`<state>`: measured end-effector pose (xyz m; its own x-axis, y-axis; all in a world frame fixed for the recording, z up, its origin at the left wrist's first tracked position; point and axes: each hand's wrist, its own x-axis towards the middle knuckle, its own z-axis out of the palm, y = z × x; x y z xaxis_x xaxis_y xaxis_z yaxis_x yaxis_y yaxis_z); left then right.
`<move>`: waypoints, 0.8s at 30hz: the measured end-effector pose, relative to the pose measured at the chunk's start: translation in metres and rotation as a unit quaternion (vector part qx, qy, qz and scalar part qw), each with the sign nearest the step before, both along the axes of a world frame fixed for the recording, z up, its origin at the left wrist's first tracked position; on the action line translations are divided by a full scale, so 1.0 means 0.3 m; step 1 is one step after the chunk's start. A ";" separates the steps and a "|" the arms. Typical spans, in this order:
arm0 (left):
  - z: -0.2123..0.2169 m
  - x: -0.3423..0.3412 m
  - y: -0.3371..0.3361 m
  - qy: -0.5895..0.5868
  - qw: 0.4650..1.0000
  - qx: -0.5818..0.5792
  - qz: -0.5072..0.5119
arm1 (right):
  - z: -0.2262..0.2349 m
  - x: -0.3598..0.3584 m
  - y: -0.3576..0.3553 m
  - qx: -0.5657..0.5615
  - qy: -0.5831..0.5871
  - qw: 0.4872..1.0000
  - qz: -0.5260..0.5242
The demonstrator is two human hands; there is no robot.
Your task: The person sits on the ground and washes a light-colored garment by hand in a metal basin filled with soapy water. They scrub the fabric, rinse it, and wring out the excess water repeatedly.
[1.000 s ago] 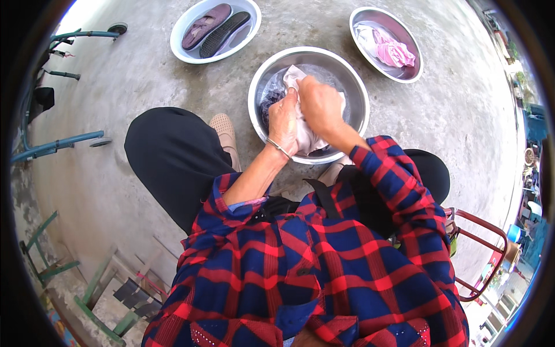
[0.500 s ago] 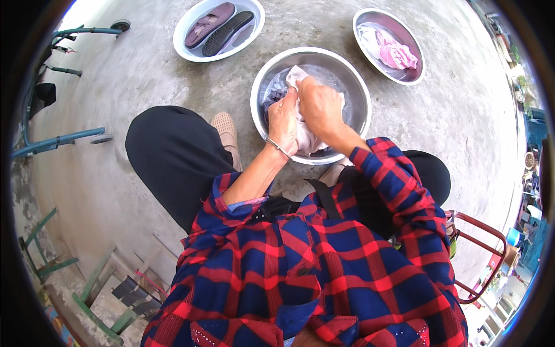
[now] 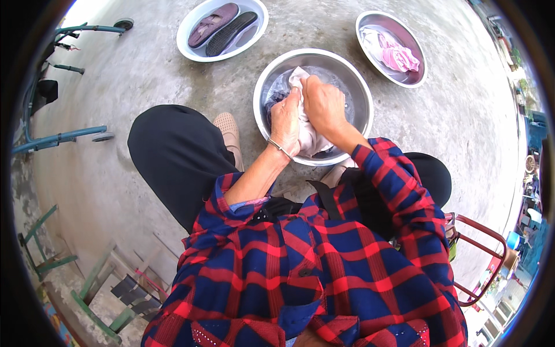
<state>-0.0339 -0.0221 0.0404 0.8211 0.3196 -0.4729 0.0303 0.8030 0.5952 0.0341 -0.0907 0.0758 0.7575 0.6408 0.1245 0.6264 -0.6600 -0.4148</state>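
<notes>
Over a round metal basin on the ground between my feet, my left hand and my right hand are both closed on a wet, pale pinkish cloth. The hands sit side by side, knuckles close together, with one end of the cloth sticking up beyond them and the rest hanging down toward me. A bunched dark cloth lies in the basin's water, left of my left hand. My palms and the gripped folds are hidden under the fingers.
At the far left a white basin holds a pair of dark purple shoes. A metal basin with pink and white cloth stands at the far right. Blue wheeled frames are on the left, a red metal frame at right.
The whole view has shifted slightly. My right hand has turned a little over the pale cloth, its fingers now nearer upright; both hands keep their hold.
</notes>
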 end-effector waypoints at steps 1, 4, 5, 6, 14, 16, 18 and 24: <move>0.034 -0.001 0.005 -0.007 1.000 -0.012 0.013 | -0.005 -0.035 0.004 0.006 -0.008 0.999 0.034; -0.110 0.000 0.047 -0.134 0.989 0.043 -0.045 | 0.023 -0.155 0.033 -0.062 -0.092 0.989 0.097; -0.070 -0.006 0.043 -0.116 0.993 -0.024 -0.027 | 0.008 -0.103 0.023 0.025 -0.057 0.991 0.115; 0.060 0.011 -0.013 0.027 0.998 -0.037 0.051 | -0.009 -0.045 0.015 -0.046 -0.051 0.997 0.046; 0.036 0.007 0.001 0.007 0.999 -0.044 0.018 | 0.001 -0.008 0.016 0.019 -0.073 0.996 0.041; 0.032 0.008 -0.003 -0.015 0.997 -0.076 0.004 | -0.008 -0.047 0.002 0.026 -0.053 0.998 0.035; 0.022 -0.005 0.039 -0.100 0.992 -0.073 -0.035 | 0.017 -0.163 0.030 0.088 -0.095 0.987 0.098; 0.084 0.001 0.018 -0.058 0.997 -0.014 -0.039 | 0.017 0.023 -0.013 0.091 0.055 0.994 -0.035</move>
